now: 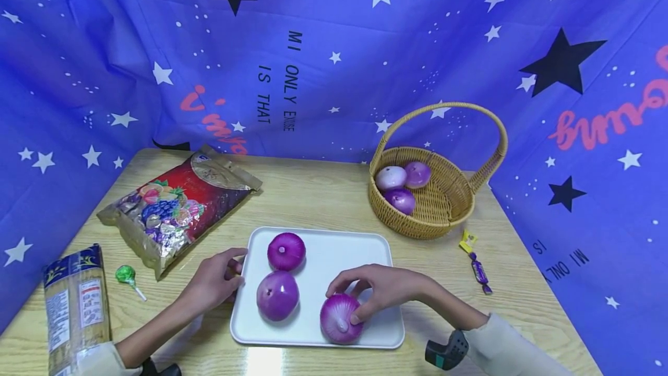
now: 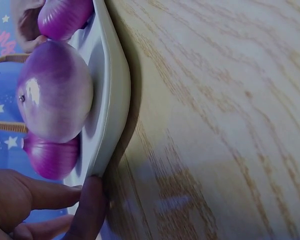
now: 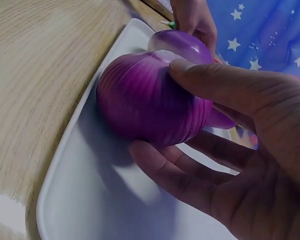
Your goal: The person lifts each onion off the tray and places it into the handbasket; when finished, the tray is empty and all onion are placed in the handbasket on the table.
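A white tray (image 1: 360, 248) lies on the wooden table with three purple onions on it. My right hand (image 1: 383, 286) grips the striped onion (image 1: 336, 322) at the tray's right front, thumb on one side and fingers on the other. In the right wrist view, that onion (image 3: 145, 102) sits between thumb and fingertips, close over the tray. At the tray's left edge, my left hand (image 1: 216, 277) pinches the rim, as the left wrist view shows thumb and finger there. Beside it are a smooth, paler onion (image 1: 278, 296) and, behind, a darker onion (image 1: 286, 252).
A wicker basket (image 1: 417, 225) with a tall handle stands back right, holding three purple and whitish round vegetables (image 1: 400, 201). Wrapped candies (image 1: 477, 268) lie in front of it. To the left are a large candy bag (image 1: 180, 208), a green lollipop (image 1: 126, 275) and a noodle pack (image 1: 78, 306).
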A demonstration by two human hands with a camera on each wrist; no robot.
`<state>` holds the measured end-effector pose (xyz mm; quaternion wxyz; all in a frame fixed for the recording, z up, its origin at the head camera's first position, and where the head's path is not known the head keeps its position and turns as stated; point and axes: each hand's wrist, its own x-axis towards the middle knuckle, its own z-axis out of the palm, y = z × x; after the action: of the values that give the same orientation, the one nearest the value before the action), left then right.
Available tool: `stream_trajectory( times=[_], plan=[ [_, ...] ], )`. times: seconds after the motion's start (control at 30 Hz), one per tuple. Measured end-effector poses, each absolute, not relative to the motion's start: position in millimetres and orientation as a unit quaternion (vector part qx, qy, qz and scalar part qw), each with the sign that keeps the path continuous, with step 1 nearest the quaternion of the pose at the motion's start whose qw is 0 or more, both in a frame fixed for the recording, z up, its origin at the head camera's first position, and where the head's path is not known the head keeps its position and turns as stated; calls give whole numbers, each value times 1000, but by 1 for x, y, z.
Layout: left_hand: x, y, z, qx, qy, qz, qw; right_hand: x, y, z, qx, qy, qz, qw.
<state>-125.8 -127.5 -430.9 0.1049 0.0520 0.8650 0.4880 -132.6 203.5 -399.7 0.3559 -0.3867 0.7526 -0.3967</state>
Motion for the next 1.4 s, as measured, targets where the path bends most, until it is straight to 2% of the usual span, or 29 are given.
stream_trajectory(
  times=[0.37, 0.53, 0.83, 1.1, 1.4],
  plan=[
    [-125, -127, -430, 57, 871, 478, 101, -142, 217, -388, -378, 770, -388, 338],
    [-126, -126, -431, 48, 867, 483, 108, -159, 231, -365, -366, 788, -396, 296],
    [-127, -127, -434, 48, 870, 479, 107, -193, 285, -322, -271, 845, -401, 226],
    [-127, -128, -433, 48, 868, 483, 106, -225, 332, -307, -201, 851, -426, 232],
    [-125, -127, -432, 50, 864, 490, 105, -244, 384, -317, -120, 866, -431, 224]
  ],
)
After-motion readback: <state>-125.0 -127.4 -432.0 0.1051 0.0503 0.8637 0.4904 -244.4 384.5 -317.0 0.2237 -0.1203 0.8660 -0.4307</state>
